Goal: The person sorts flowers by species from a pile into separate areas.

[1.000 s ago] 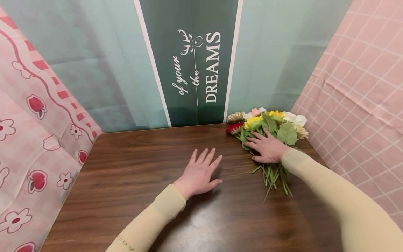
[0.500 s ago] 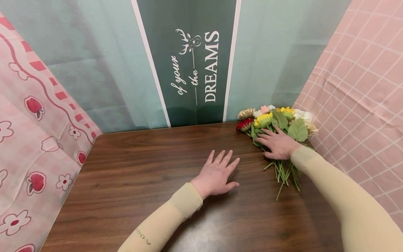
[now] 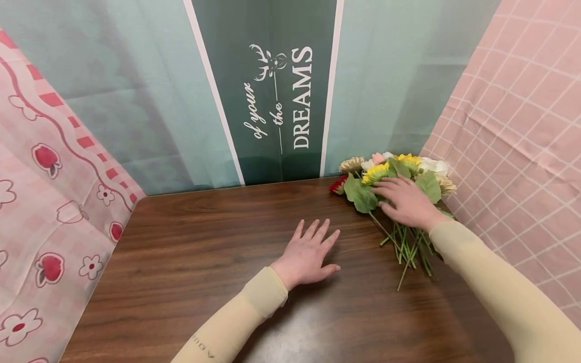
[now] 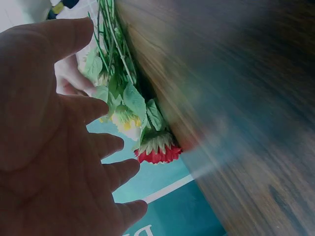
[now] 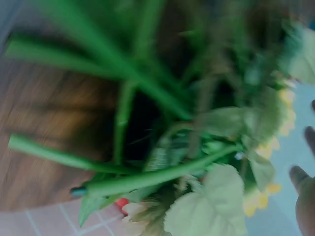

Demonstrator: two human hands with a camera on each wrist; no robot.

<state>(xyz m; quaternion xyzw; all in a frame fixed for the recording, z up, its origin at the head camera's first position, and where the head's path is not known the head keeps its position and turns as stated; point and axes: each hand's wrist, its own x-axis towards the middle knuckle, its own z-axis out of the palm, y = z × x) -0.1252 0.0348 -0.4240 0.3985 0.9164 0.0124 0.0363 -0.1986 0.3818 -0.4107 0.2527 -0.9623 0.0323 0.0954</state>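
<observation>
A bunch of flowers lies on the brown wooden table [image 3: 204, 282] at the far right, blooms toward the back wall. It has yellow flowers [image 3: 375, 173], a red flower [image 3: 338, 185], white, cream and pink blooms, broad green leaves [image 3: 360, 194] and green stems [image 3: 408, 252]. My right hand [image 3: 406, 201] lies over the leaves and upper stems with fingers extended; whether it presses them is unclear. My left hand [image 3: 306, 254] is spread palm down over the table, left of the stems, holding nothing. The right wrist view shows blurred stems [image 5: 133, 179] close up.
A teal curtain [image 3: 172, 101] with a dark green printed band [image 3: 272, 166] hangs behind the table's back edge. Pink checked cloth [image 3: 513, 151] borders the right side, close to the flowers. Pink cloth with apples and flowers [image 3: 68, 242] hangs at the left.
The flowers and both hands have shifted right over the second. Lately my right hand has moved a little right across the leaves, and the red flower and a leafy stem have swung left.
</observation>
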